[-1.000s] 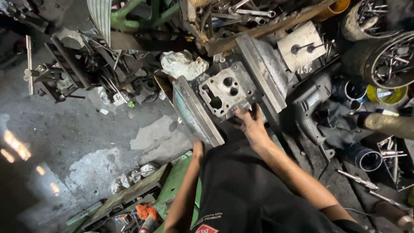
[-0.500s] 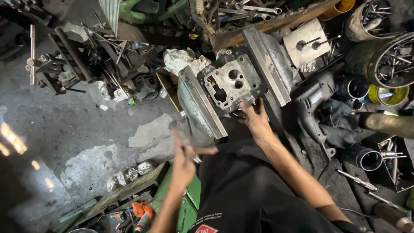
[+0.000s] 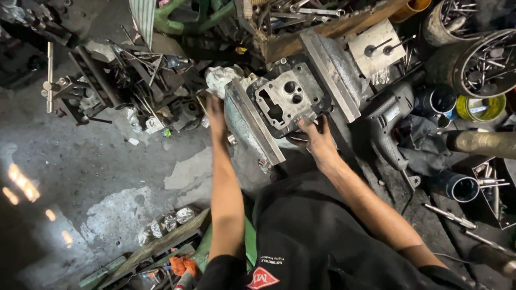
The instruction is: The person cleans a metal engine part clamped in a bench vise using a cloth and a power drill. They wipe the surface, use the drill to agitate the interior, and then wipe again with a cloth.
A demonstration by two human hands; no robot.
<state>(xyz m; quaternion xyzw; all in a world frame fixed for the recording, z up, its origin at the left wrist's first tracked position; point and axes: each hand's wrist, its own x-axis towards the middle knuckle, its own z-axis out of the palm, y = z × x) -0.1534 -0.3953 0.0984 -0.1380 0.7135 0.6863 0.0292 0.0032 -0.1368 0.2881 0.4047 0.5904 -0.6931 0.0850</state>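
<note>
the right hand (image 3: 317, 140) rests at the near edge of a grey metal engine block (image 3: 290, 99), fingers spread and pressed against its lower rim, thumb out to the side; it touches the block rather than closing around it. the block sits face up with two round holes and a squarish opening in its top, held between two long metal bars: the left bar (image 3: 255, 129) runs slantwise along its left side, the right bar (image 3: 329, 75) along its right side.

the left hand (image 3: 216, 115) is stretched out to the far left end of the left bar, just beside a crumpled white rag (image 3: 221, 79); its fingers point away from the camera and whether they are closed on anything cannot be told.

right of the block lies a grey power drill (image 3: 389, 126) on its side, and beyond it a square metal plate with two pegs (image 3: 376, 48). further right stand a dark tin (image 3: 438, 102), a yellow tin (image 3: 481, 107) and a wheel with spokes (image 3: 486, 62). left of the hands, a heap of dark metal scrap (image 3: 107, 86) lies on the stained concrete floor (image 3: 97, 177).
</note>
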